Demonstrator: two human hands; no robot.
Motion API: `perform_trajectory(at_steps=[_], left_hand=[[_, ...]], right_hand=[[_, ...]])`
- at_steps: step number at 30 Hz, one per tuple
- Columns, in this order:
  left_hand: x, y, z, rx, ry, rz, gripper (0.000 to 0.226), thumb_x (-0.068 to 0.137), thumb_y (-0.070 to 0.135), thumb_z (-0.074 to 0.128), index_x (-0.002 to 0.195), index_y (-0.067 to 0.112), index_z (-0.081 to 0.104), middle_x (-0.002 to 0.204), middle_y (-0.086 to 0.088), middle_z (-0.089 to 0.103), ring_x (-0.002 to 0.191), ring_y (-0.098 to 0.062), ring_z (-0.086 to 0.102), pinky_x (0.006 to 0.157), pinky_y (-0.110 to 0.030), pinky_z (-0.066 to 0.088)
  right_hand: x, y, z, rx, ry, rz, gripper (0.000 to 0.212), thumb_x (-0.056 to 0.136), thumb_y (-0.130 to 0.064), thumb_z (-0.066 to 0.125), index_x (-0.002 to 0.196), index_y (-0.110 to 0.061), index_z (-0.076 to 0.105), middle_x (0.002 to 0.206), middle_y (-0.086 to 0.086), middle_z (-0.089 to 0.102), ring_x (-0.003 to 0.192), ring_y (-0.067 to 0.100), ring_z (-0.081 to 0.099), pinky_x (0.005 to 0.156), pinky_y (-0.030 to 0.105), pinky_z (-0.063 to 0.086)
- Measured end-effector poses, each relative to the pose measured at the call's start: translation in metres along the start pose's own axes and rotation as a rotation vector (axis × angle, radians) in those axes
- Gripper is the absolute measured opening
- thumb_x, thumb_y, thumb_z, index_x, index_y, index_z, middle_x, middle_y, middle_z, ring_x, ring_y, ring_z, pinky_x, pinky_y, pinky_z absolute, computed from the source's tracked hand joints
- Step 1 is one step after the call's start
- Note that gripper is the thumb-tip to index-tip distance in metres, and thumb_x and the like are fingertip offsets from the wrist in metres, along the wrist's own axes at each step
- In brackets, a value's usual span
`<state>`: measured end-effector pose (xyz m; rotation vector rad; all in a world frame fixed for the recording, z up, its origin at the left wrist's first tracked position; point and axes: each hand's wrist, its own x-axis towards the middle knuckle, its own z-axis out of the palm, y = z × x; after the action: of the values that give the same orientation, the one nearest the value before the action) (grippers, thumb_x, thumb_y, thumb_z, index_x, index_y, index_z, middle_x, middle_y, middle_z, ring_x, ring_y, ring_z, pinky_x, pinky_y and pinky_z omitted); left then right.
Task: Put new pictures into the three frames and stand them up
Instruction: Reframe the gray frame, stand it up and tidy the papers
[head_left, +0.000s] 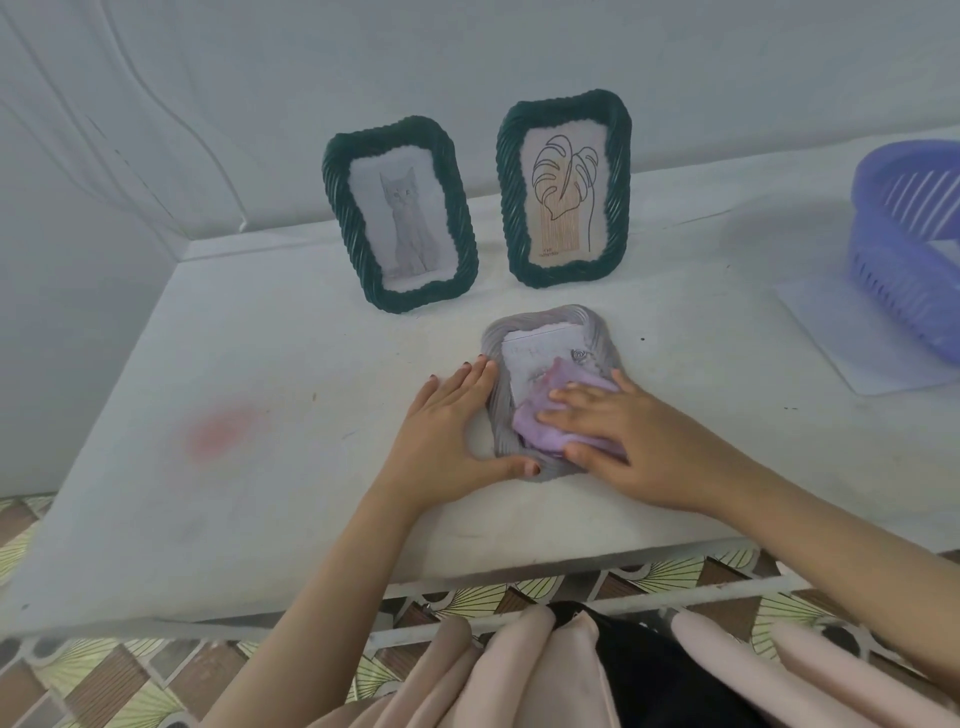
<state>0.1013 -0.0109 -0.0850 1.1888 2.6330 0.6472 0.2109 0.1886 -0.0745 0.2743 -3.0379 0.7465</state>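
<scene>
The flat frame (545, 319) lies on the table (260, 493). The cat frame (400, 218) stands behind it to the left, and the leaf frame (566, 189) stands right behind it. A cloth (540, 421) sits on it under the right hand (639, 441), with the left hand (447, 431) against its left edge. The basket (904, 249) is way off to its right, on a sheet (841, 332).

The cat frame (399, 218) and leaf frame (565, 189) are stood on the white table (260, 493), the grey frame (545, 318) laid flat. A purple basket (909, 260) is set seemingly on a sheet (852, 343).

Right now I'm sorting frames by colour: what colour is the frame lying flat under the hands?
The frame is grey; head view.
</scene>
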Motion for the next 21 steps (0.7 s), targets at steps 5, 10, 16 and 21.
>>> perform_trajectory(at_steps=[5,10,16,21], left_hand=[[-0.001,-0.001,0.001,0.002,-0.006,-0.004,0.115,0.053,0.085,0.040,0.148,0.026,0.009,0.154,0.012,0.007,0.143,-0.004,0.005,0.115,-0.027,-0.004],[-0.002,0.000,0.001,-0.006,-0.012,0.002,0.113,0.055,0.084,0.040,0.147,0.027,0.007,0.154,0.012,0.008,0.142,-0.004,0.004,0.115,-0.027,-0.005],[-0.002,-0.001,0.001,-0.013,0.002,0.000,0.114,0.057,0.082,0.050,0.148,0.025,0.011,0.155,0.011,0.010,0.142,-0.003,0.006,0.114,-0.026,-0.004],[-0.002,-0.002,0.001,-0.012,-0.013,-0.001,0.110,0.061,0.075,0.056,0.148,0.026,0.009,0.155,0.010,0.009,0.142,-0.003,0.005,0.115,-0.028,-0.004]], right_hand=[[0.012,0.015,-0.014,-0.092,-0.006,0.015,0.050,0.090,-0.055,0.025,0.135,-0.039,0.040,0.144,-0.019,0.030,0.133,-0.004,0.017,0.113,0.035,-0.001],[0.050,0.018,-0.009,-0.038,0.085,0.144,0.040,0.097,-0.032,0.039,0.136,-0.027,0.043,0.148,-0.003,0.035,0.141,0.011,0.019,0.115,0.036,0.002],[0.006,-0.007,0.003,0.045,-0.006,-0.013,0.049,0.092,-0.052,0.026,0.133,-0.033,0.046,0.144,-0.010,0.038,0.138,0.004,0.023,0.115,0.027,-0.001],[-0.003,0.011,-0.007,-0.036,-0.005,-0.038,0.049,0.089,-0.057,0.023,0.129,-0.042,0.046,0.139,-0.015,0.044,0.134,-0.001,0.027,0.115,0.036,0.003]])
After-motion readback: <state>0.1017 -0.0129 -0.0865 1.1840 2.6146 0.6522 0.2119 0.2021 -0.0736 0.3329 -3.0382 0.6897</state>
